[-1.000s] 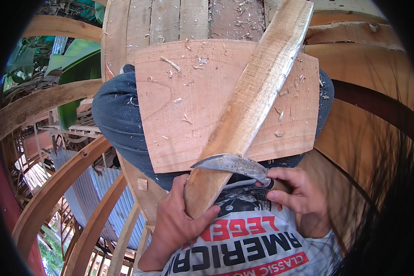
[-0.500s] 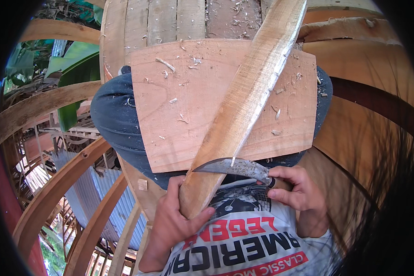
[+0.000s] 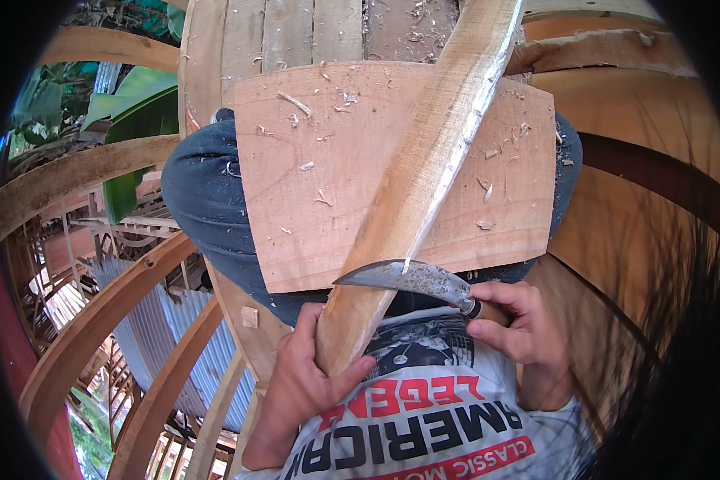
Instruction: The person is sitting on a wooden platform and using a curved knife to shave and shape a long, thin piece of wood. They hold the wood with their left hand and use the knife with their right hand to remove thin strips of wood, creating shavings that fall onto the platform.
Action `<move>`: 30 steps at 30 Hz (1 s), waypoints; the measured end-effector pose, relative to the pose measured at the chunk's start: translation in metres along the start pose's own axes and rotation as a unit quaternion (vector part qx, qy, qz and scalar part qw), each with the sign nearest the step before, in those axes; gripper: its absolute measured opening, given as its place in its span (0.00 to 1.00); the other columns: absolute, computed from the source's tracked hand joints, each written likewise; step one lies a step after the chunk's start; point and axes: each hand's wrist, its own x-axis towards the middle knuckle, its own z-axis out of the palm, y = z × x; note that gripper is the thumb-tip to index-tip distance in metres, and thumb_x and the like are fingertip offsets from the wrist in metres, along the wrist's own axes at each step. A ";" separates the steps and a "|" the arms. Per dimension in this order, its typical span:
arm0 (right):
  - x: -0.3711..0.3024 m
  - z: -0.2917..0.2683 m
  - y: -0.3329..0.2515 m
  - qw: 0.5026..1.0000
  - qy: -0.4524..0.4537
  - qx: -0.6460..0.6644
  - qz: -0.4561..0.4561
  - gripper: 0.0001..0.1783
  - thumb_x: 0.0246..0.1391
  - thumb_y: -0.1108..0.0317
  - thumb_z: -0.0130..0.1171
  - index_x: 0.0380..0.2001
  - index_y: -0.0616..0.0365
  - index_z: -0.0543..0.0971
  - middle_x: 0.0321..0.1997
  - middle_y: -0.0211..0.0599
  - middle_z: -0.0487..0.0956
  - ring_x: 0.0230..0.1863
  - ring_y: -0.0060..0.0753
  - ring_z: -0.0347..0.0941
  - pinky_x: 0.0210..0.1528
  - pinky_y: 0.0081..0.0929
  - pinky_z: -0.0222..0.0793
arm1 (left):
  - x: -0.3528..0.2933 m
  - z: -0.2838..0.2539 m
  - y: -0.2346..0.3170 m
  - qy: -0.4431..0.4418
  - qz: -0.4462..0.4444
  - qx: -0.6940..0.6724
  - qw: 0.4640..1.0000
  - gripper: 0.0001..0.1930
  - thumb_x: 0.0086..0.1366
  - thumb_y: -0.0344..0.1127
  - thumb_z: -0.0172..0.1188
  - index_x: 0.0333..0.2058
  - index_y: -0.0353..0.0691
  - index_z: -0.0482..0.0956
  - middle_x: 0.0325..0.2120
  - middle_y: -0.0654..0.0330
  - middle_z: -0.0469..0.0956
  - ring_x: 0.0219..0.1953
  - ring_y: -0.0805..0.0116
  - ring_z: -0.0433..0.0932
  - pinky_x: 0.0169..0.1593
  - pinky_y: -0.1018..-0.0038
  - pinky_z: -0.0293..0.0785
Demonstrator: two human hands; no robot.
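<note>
A long wooden plank (image 3: 424,160) slants from the far upper right down toward my body, its right edge paler and freshly cut. Around its near end my left hand (image 3: 316,364) is wrapped, thumb on one side and fingers on the other. My right hand (image 3: 520,324) grips the wooden handle of a curved knife (image 3: 412,278) with a worn, rust-spotted blade. That blade lies across the plank near the held end, its tip pointing left. Beneath the plank, a flat wooden board (image 3: 312,216) rests over my lap, with several shavings scattered on it.
My dark-trousered knees (image 3: 204,188) stick out on both sides of the board. Beyond it lies a slatted wooden floor (image 3: 288,36) littered with shavings. Curved wooden ribs (image 3: 108,332) rise at the left, and wooden planking (image 3: 632,232) at the right. A small wood block (image 3: 250,318) lies left of my lap.
The knife's blade has shifted slightly up along the plank, away from me, and more of its handle shows. My left hand keeps its hold on the plank's near end.
</note>
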 end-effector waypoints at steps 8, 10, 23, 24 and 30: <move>-0.009 -0.006 0.005 0.987 0.157 0.046 0.000 0.17 0.52 0.78 0.60 0.47 0.69 0.75 0.39 0.41 0.82 0.33 0.21 0.76 0.36 0.19 0.69 | 0.002 -0.003 -0.005 -0.020 0.014 0.004 1.000 0.31 0.49 0.39 0.73 0.47 0.34 0.67 0.31 0.49 0.79 0.35 0.64 0.80 0.39 0.71 0.74; -0.013 -0.009 0.001 0.999 0.005 0.038 0.027 0.17 0.52 0.77 0.61 0.46 0.68 0.76 0.39 0.41 0.82 0.35 0.20 0.76 0.38 0.18 0.70 | 0.004 -0.002 -0.006 -0.019 0.015 0.000 1.000 0.31 0.49 0.39 0.73 0.47 0.33 0.67 0.32 0.49 0.79 0.35 0.64 0.81 0.40 0.72 0.74; 0.000 -0.007 0.005 0.949 0.235 0.203 0.052 0.18 0.58 0.73 0.57 0.50 0.69 0.72 0.19 0.30 0.72 0.13 0.16 0.65 0.16 0.15 0.59 | 0.002 -0.002 -0.004 -0.015 0.004 -0.002 1.000 0.30 0.49 0.39 0.72 0.46 0.33 0.67 0.31 0.49 0.79 0.35 0.63 0.81 0.39 0.72 0.75; -0.001 -0.014 0.005 0.946 0.260 0.187 0.042 0.17 0.59 0.72 0.56 0.50 0.69 0.71 0.18 0.29 0.71 0.11 0.15 0.62 0.13 0.15 0.56 | 0.001 -0.002 -0.008 -0.018 0.001 -0.006 1.000 0.30 0.49 0.38 0.72 0.46 0.33 0.67 0.31 0.49 0.79 0.35 0.63 0.81 0.39 0.72 0.75; -0.015 -0.017 0.001 0.985 0.031 0.162 0.050 0.19 0.53 0.76 0.60 0.48 0.70 0.74 0.32 0.39 0.79 0.31 0.18 0.73 0.33 0.15 0.68 | 0.004 -0.002 -0.003 -0.015 -0.012 -0.013 1.000 0.29 0.49 0.39 0.72 0.45 0.33 0.67 0.30 0.49 0.79 0.34 0.62 0.81 0.39 0.72 0.75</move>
